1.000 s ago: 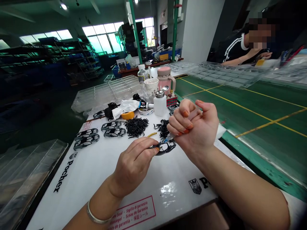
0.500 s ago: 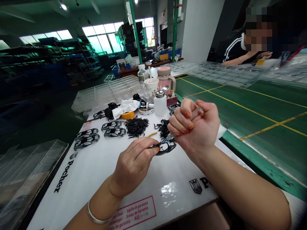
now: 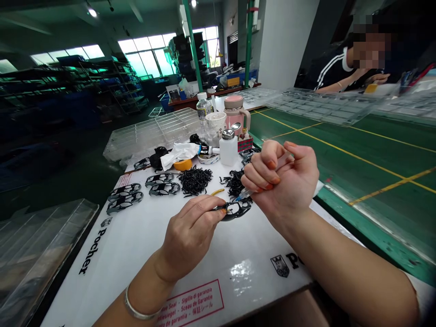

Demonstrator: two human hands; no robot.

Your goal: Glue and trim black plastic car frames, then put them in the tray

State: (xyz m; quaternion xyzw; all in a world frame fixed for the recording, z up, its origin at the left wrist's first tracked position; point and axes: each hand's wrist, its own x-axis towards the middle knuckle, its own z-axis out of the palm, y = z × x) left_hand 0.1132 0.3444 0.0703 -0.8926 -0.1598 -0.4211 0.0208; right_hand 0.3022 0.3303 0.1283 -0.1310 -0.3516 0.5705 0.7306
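Observation:
My left hand [image 3: 192,234] pinches the near-left end of a black car-body-shaped plastic frame [image 3: 237,210] with window openings, just above the white board. My right hand [image 3: 282,177] is closed around a clear syringe [image 3: 248,194]. Its blue tip [image 3: 237,199] points down at the frame's far edge; whether they touch I cannot tell. A curved yellow piece [image 3: 218,192] shows just beyond my left fingers. Behind the frame are two heaps of thin black strips, a left heap [image 3: 195,180] and a right heap [image 3: 233,184], partly hidden by my right hand.
Similar frames [image 3: 125,197] lie at the left of the white board [image 3: 136,254]. Farther back stand a white pump bottle [image 3: 228,150], an orange tape roll [image 3: 183,164], a pink mug [image 3: 234,111] and clear trays [image 3: 153,129]. Across the green table [image 3: 357,154] sits another person [image 3: 337,68].
The view has shifted slightly, and my right hand with the syringe appears a little farther right. My left hand keeps its hold on the frame.

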